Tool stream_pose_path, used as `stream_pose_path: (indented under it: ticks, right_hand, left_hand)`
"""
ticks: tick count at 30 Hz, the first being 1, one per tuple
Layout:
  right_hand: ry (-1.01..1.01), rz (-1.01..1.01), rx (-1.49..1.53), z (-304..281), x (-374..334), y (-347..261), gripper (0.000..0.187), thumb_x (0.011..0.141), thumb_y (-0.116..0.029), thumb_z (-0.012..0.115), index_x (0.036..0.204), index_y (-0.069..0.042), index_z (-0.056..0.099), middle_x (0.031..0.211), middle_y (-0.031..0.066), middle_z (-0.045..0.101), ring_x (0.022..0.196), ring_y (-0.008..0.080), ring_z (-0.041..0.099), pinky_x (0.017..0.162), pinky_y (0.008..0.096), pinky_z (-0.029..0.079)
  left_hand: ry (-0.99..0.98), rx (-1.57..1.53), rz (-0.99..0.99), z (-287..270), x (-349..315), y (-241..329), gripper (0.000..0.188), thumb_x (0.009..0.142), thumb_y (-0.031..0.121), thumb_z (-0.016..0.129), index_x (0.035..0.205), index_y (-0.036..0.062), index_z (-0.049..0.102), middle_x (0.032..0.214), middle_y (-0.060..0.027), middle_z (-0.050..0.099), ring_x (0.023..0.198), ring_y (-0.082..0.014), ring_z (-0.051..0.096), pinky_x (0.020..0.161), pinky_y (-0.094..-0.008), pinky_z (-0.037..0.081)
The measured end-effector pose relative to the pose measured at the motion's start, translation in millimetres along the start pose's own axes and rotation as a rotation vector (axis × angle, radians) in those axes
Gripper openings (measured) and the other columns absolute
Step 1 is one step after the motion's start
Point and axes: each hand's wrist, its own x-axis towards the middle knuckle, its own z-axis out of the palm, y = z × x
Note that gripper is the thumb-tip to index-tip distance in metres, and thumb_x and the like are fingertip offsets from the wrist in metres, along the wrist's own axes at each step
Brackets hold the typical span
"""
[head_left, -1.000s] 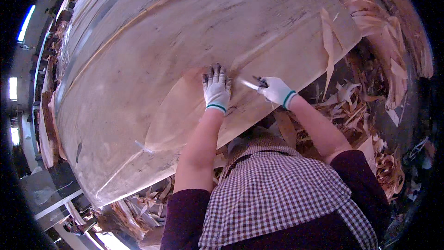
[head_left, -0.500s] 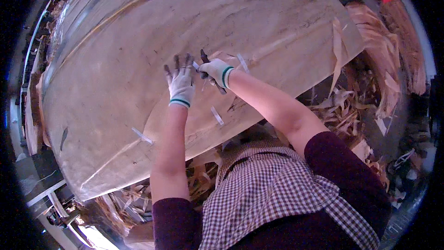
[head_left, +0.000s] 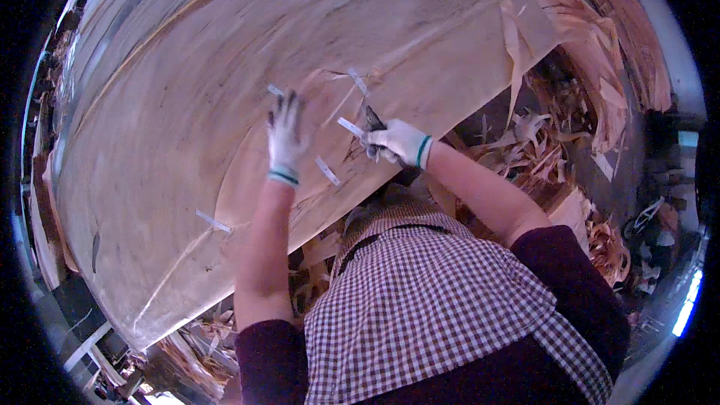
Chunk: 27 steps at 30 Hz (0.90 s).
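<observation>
A large pale sheet of wood veneer (head_left: 150, 150) lies before me. My left hand (head_left: 286, 135), in a white glove with darkened fingertips, rests on it with fingers stretched out. Just beyond those fingertips is a short piece of whitish tape (head_left: 275, 91). To the right, nearer my body, my gloved right hand (head_left: 397, 142) is closed around a dark hand tool (head_left: 373, 118), whose exact kind I cannot make out. A whitish tape strip (head_left: 350, 127) extends from its fingertips; whether it is stuck to the sheet I cannot tell. Another tape strip (head_left: 328, 171) lies between my hands.
More tape pieces sit on the sheet, one at the lower left (head_left: 213, 220) and one beyond my right hand (head_left: 358, 81). A loose veneer sliver (head_left: 512, 60) hangs over the right edge. Veneer scraps (head_left: 540, 157) heap beside and below the sheet. A checked apron (head_left: 427, 292) covers my front.
My right hand has drawn away from the left, toward me and to the right, with the dark tool in it. My left hand stays flat on the sheet. The whole view has shifted slightly.
</observation>
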Motion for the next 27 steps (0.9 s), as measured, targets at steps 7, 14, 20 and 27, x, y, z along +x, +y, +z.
stream_pose_path:
  ticks: [7, 14, 20, 27]
  right_hand:
    - [0.134, 0.04, -0.055, 3, -9, 55, 0.032, 0.083, -0.035, 0.063, 0.081, -0.003, 0.062, 0.067, 0.0074, 0.061, 0.049, 0.0155, 0.049, 0.047, 0.0284, 0.038]
    - [0.439, -0.142, -1.141, -50, -32, 27, 0.028, 0.08, -0.029, 0.052, 0.09, -0.007, 0.067, 0.088, 0.0192, 0.065, 0.084, 0.0343, 0.063, 0.075, 0.0437, 0.049]
    - [-0.086, 0.033, -0.519, 23, -50, 25, 0.047, 0.079, -0.047, 0.063, 0.094, -0.003, 0.065, 0.081, 0.0041, 0.064, 0.074, 0.0122, 0.057, 0.071, 0.0273, 0.045]
    - [-0.244, 0.073, -0.195, 171, 20, 57, 0.032, 0.077, -0.033, 0.065, 0.078, -0.001, 0.064, 0.06, 0.0044, 0.055, 0.047, 0.0147, 0.048, 0.043, 0.0318, 0.036]
  left_hand:
    - [-0.33, 0.275, 0.23, 47, -55, 77, 0.068, 0.086, 0.048, 0.045, 0.142, 0.012, 0.027, 0.149, -0.013, 0.019, 0.139, -0.0287, 0.009, 0.112, -0.0479, 0.004]
    - [-0.338, 0.287, 0.222, 43, -56, 83, 0.062, 0.087, 0.043, 0.045, 0.139, 0.0115, 0.033, 0.146, -0.0131, 0.026, 0.137, -0.0326, 0.016, 0.112, -0.0487, 0.006]
    - [0.132, -0.2, -0.132, 10, -114, 34, 0.06, 0.08, 0.019, 0.057, 0.136, 0.0089, 0.037, 0.141, -0.0122, 0.036, 0.132, -0.0253, 0.03, 0.111, -0.0469, 0.011]
    - [0.259, 0.08, -0.24, -37, -225, 5, 0.084, 0.07, 0.021, 0.064, 0.141, 0.0055, 0.021, 0.146, -0.0181, 0.023, 0.137, -0.0349, 0.017, 0.111, -0.0482, 0.011]
